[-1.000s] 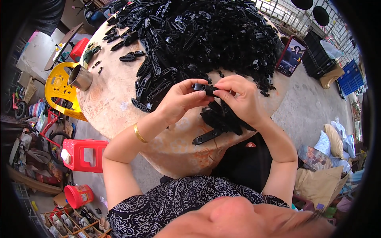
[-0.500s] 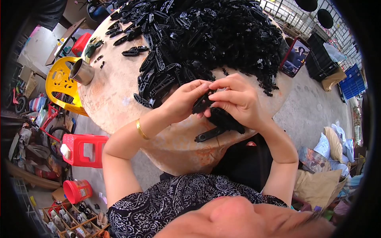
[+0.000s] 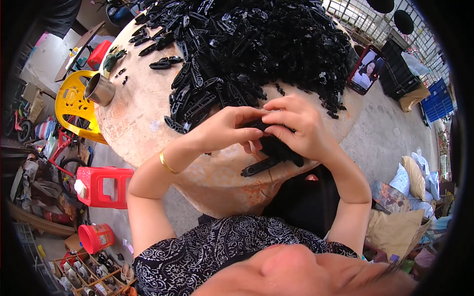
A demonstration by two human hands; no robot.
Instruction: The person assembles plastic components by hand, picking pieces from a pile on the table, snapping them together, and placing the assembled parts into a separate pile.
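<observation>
Near the front edge of the round table [image 3: 129, 116], my left hand [image 3: 228, 129] and my right hand [image 3: 302, 129] come together around a black plastic part [image 3: 256, 124]. Both sets of fingers are closed on it and cover most of its shape. Just below my right hand, more black plastic pieces [image 3: 280, 149] lie close together, and one long piece [image 3: 259, 167] rests by the table edge. Beyond my hands rises a big heap of similar black parts [image 3: 266, 47], some long and slotted, others small.
On the table's left stands a metal cup [image 3: 102, 91]; a phone [image 3: 367, 71] with a lit screen is at its right edge. Around it are a yellow chair [image 3: 66, 106], a red stool [image 3: 96, 186], a red bucket [image 3: 96, 238], black crates [image 3: 395, 74] and bags [image 3: 400, 232].
My left hand has turned over the black part, its thumb lower, so the part is more covered. My right fingers stay against it. The phone's picture has changed.
</observation>
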